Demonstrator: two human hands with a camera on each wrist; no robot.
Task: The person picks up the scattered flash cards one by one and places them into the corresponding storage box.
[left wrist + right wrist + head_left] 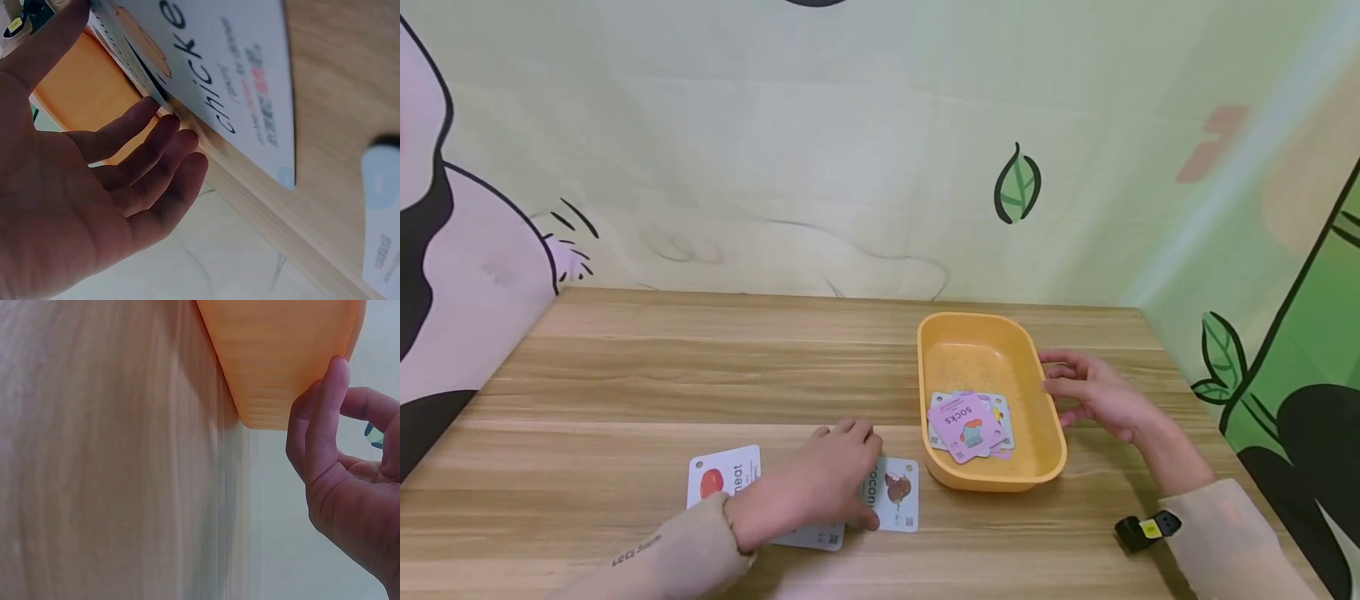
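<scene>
In the head view my left hand (pixel 820 479) reaches over the coconut card (pixel 898 496), its thumb by the near edge and its fingers by the far side. The chicken card (pixel 231 81) lies beside that card, largely hidden under my left hand in the head view. Left of the wrist is the meat card (pixel 722 471). My right hand (pixel 1101 396) is at the right side of an orange-yellow plastic tray (pixel 985 483), fingertips touching or very near its rim. Inside the tray, a pink socks card (pixel 966 427) tops several loosely piled cards.
A wood-grain table (pixel 737 358) carries everything and meets a printed cloth backdrop (pixel 850 167) at the back. On the right forearm sits a black strap device (pixel 1146 531) with a yellow mark.
</scene>
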